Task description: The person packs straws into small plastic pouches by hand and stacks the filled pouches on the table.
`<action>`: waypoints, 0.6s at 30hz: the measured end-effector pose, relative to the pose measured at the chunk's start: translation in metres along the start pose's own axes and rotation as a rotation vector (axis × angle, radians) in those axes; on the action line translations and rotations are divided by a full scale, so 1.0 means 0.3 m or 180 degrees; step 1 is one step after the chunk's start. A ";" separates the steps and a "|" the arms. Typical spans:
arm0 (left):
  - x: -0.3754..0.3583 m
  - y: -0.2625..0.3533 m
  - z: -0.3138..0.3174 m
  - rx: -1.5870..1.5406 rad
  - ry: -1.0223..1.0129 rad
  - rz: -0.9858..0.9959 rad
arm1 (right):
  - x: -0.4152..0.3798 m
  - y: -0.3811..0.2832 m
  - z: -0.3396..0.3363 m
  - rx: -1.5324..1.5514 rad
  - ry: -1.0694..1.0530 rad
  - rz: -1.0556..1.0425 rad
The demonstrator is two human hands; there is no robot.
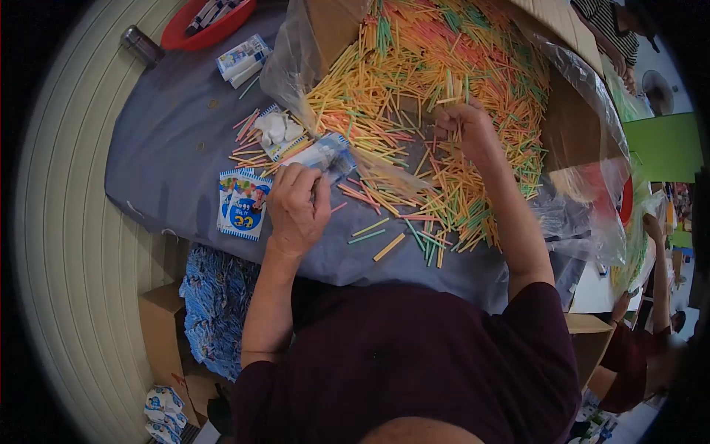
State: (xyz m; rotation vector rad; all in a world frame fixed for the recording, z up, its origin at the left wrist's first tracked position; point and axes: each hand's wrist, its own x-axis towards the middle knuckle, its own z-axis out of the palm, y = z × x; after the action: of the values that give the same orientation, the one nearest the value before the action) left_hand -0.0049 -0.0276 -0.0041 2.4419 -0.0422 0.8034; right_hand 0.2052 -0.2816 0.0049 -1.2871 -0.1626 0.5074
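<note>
My left hand is closed on the lower end of a small clear-and-blue plastic packet. Over the large heap of thin coloured sticks, my right hand has its fingers curled around a few sticks, some pointing up past the fingertips. The sticks are yellow, orange, pink and green. Printed blue-and-white packets lie flat left of my left hand. A crumpled white piece rests on another packet just beyond that hand.
The heap spills from a plastic-lined cardboard box onto a grey-covered table. A red basin, a metal flask and white-blue packs are at the far left. Below stands a carton with blue wrappers. Other people work at right.
</note>
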 end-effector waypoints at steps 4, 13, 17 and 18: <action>0.027 0.024 0.022 0.0777 -0.0020 0.0177 | -0.004 -0.001 0.059 0.0017 -0.0284 -0.0239; 0.012 0.005 0.003 0.0774 -0.0137 0.0368 | 0.073 0.048 -0.049 -0.3082 0.0339 -0.1037; 0.019 -0.025 -0.025 0.0150 -0.0176 -0.0053 | 0.065 0.017 -0.035 -0.2535 0.0230 -0.0646; 0.037 -0.034 -0.022 -0.0281 -0.0098 -0.0211 | 0.061 -0.007 -0.055 -0.2627 0.0305 -0.0668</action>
State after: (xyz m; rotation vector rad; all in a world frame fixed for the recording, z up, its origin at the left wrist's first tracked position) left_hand 0.0026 -0.0140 0.0013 2.3597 -0.0081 0.7198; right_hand 0.2285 -0.2881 -0.0007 -2.0649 -0.4528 0.1872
